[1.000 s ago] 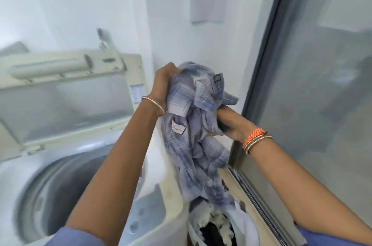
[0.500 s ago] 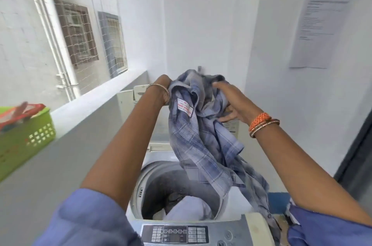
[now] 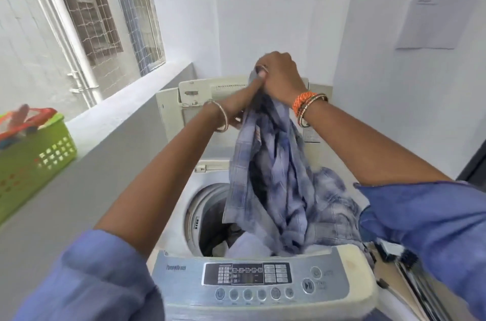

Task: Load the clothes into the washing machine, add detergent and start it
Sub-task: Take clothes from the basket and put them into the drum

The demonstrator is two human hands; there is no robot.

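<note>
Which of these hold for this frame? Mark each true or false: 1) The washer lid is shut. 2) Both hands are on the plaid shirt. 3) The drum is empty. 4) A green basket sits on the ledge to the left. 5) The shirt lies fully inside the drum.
1) False. The lid of the washing machine stands raised behind the opening.
2) True. The right hand grips the top of the plaid shirt; the left hand holds it just below.
3) False. Clothes already lie in the drum.
4) True. The green basket rests on the ledge.
5) False. It hangs from the hands over the opening, part draped on the right rim.
</note>
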